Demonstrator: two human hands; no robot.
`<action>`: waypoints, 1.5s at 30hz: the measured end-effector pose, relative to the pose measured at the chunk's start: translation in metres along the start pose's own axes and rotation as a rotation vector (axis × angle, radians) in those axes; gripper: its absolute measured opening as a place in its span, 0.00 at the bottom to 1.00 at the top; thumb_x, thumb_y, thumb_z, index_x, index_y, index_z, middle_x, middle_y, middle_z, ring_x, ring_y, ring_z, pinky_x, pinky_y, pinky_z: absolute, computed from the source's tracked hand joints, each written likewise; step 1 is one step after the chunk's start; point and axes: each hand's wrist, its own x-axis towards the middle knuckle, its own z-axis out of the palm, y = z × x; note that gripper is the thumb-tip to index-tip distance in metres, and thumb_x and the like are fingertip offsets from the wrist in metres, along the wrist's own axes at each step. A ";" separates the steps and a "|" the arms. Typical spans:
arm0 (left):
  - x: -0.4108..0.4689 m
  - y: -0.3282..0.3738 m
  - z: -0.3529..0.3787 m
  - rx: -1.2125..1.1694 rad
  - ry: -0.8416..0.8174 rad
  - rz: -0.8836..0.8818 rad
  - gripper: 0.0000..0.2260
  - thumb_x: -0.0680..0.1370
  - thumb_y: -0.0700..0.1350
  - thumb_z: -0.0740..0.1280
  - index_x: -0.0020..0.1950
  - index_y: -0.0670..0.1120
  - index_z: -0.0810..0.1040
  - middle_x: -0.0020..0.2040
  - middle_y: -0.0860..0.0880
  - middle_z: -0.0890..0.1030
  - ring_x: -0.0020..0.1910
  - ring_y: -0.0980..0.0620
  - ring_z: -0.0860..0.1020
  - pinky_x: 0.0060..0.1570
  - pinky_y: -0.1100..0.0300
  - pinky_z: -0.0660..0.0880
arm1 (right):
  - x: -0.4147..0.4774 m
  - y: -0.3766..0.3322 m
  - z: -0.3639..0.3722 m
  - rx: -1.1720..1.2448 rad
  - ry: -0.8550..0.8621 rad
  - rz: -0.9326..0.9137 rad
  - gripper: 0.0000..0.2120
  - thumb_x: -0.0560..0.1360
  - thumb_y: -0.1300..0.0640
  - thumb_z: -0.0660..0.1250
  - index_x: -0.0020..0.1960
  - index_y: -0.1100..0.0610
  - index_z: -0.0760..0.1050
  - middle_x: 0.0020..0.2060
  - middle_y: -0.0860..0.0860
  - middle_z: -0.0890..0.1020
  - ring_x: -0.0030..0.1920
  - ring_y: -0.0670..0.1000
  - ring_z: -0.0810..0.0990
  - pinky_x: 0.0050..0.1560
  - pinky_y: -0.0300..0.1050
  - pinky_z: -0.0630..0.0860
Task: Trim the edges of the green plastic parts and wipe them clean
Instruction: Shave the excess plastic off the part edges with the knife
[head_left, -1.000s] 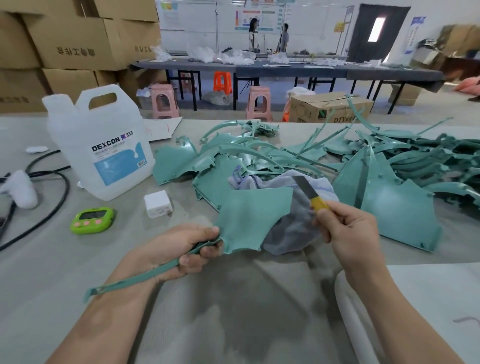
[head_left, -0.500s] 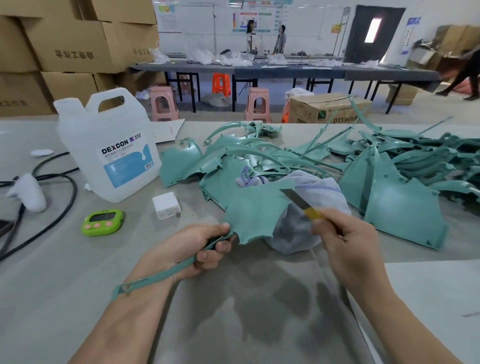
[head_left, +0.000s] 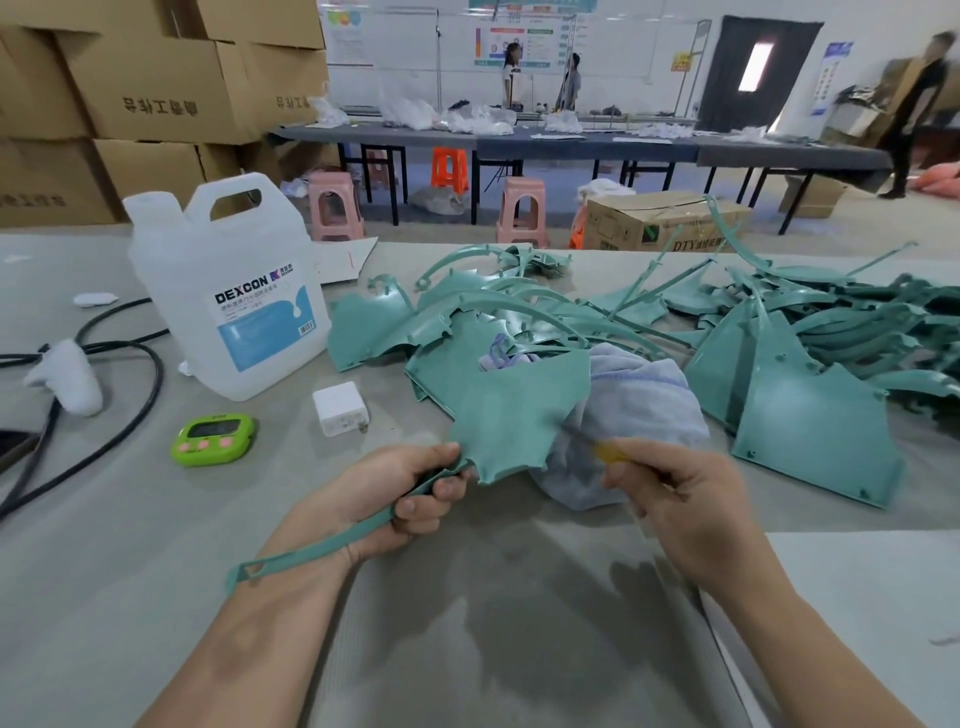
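Knife (head_left: 605, 451) in right hand (head_left: 680, 499) is motion-blurred: only the yellow handle shows, blade can't be made out, fingers curled round it. Cloth (head_left: 639, 405) is half hidden behind the green part (head_left: 514, 415). Left hand (head_left: 410, 493) clenches the part's thin strap above the table (head_left: 130, 519). Long axis is diagonal: strap end points near-left past the wrist, wide panel far-right, toward the pile of parts (head_left: 779, 338).

Right hand (head_left: 685, 499) lowered and shifted left toward held green part (head_left: 514, 410). Knife (head_left: 608, 451), earlier raised with blade pointing up over cloth (head_left: 634, 395), now tipped toward part's lower right edge; blade blurred.
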 end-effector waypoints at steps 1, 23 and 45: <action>0.000 0.000 0.000 -0.005 0.006 0.007 0.12 0.85 0.46 0.56 0.46 0.41 0.71 0.30 0.50 0.67 0.16 0.60 0.59 0.16 0.67 0.51 | 0.000 -0.002 0.000 0.019 -0.020 0.008 0.24 0.74 0.69 0.74 0.44 0.38 0.83 0.35 0.33 0.84 0.35 0.35 0.80 0.40 0.25 0.72; 0.004 -0.002 -0.003 0.044 -0.076 -0.004 0.08 0.82 0.47 0.59 0.48 0.42 0.69 0.31 0.50 0.66 0.16 0.60 0.59 0.14 0.67 0.55 | 0.004 -0.001 -0.005 0.179 0.087 0.011 0.22 0.76 0.68 0.71 0.43 0.39 0.86 0.31 0.43 0.83 0.29 0.39 0.75 0.34 0.29 0.71; 0.009 -0.005 0.014 -0.066 0.175 0.210 0.12 0.85 0.46 0.57 0.46 0.42 0.71 0.30 0.48 0.70 0.18 0.57 0.61 0.17 0.65 0.57 | -0.002 0.002 0.002 0.055 0.122 0.054 0.09 0.77 0.58 0.68 0.38 0.52 0.80 0.25 0.49 0.74 0.26 0.45 0.69 0.29 0.41 0.67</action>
